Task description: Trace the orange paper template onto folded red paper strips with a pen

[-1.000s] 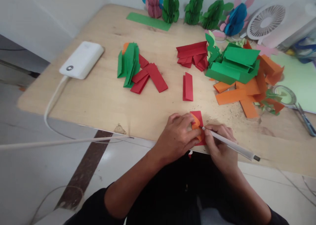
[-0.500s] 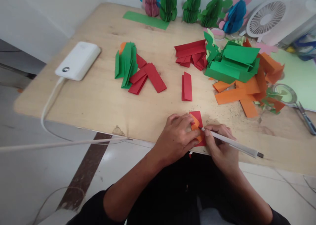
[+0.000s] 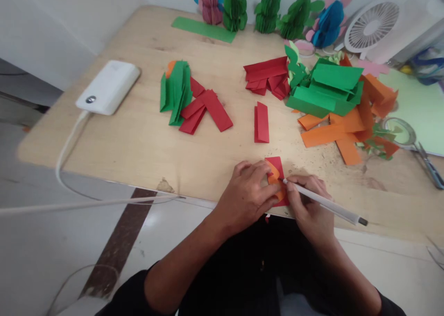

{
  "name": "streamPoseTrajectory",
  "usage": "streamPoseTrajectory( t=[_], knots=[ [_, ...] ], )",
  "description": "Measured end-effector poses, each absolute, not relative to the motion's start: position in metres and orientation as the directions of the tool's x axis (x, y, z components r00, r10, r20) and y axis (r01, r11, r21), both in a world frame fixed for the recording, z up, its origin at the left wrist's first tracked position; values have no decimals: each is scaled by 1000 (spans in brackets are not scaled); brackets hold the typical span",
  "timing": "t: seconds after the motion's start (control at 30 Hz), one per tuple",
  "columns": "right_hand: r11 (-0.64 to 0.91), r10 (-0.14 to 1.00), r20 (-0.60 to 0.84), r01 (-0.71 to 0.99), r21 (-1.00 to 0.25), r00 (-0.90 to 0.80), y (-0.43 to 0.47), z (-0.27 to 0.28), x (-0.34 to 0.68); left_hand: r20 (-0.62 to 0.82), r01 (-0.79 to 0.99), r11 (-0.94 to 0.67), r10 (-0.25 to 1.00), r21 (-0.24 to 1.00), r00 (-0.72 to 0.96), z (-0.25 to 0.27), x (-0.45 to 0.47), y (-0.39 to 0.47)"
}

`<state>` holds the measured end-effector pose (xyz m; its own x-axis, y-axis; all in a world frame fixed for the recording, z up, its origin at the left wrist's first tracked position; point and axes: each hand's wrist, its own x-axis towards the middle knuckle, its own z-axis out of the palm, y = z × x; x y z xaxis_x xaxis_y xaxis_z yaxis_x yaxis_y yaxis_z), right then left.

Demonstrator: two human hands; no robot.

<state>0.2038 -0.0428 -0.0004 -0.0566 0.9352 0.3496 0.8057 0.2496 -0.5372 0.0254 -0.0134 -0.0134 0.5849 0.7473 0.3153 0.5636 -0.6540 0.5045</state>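
Note:
At the front edge of the table lies a folded red paper piece (image 3: 276,162) with a curved orange paper cutout (image 3: 274,170) on top of it. My left hand (image 3: 248,188) presses the cutout onto the red paper with bent fingers that cover part of both. In my right hand (image 3: 312,205) is a white pen (image 3: 328,202), gripped close to its tip. That tip touches the papers at the cutout's right edge. Just beyond my hands stands another folded red paper strip (image 3: 261,123).
Folded green strips (image 3: 180,91) and red strips (image 3: 217,110) lie left of centre. Rightward are red (image 3: 265,71), green (image 3: 326,91) and orange paper (image 3: 347,126), a tape roll (image 3: 411,133) and scissors (image 3: 430,165). A white power bank (image 3: 109,87), paper figures (image 3: 268,10) and a fan (image 3: 373,27) stand further out.
The whole view has shifted very slightly. Both hands keep their places on the papers, and the pen's back end has dipped a little to the left.

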Motion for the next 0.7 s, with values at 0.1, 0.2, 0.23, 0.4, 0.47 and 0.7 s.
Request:
streamPoseTrajectory(
  t=[0.1,0.2,0.23,0.4,0.47,0.7],
  knots=[
    [251,933,357,809,-532,-54,-43,0,203,330,561,-658,746,502,579,-14,25,-13],
    [241,931,363,815,-527,-41,-43,1,202,331,561,-660,744,499,581,-14,26,-14],
    [239,931,362,816,-526,-39,-43,1,202,329,562,-660,744,498,582,-14,26,-14],
    [234,934,355,818,-526,-39,-43,0,202,326,566,-658,746,496,581,-13,26,-14],
    [227,936,351,817,-530,-32,-43,-1,203,321,566,-657,746,498,584,-13,26,-14],
    [221,938,347,813,-539,-25,-43,-1,202,325,567,-657,746,496,581,-13,25,-14]
  ],
)
